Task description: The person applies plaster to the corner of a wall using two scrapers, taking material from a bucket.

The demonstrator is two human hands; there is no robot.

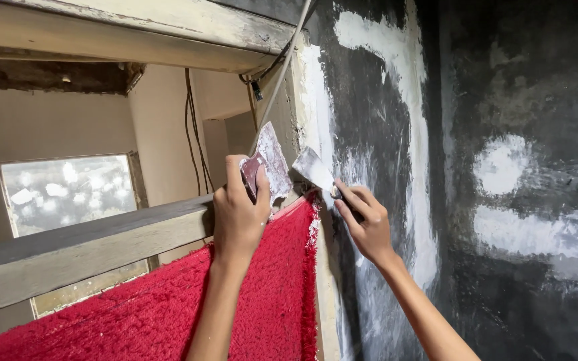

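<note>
Red cloth [168,301] nearest; left hand [239,217] grips putty board [272,164]; right hand [366,224] pinches knife [312,168], blade slanting up-left toward board.

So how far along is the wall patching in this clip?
Done: white putty bands already cross the dark wall. In hand: the right hand works a putty knife near the wall's edge, while the left hand holds a loaded scraper. Left: most of the wall remains bare and dark.

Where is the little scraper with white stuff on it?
In the head view, the scraper is in the right hand, pressed against the dark wall beside the red rug.
</note>
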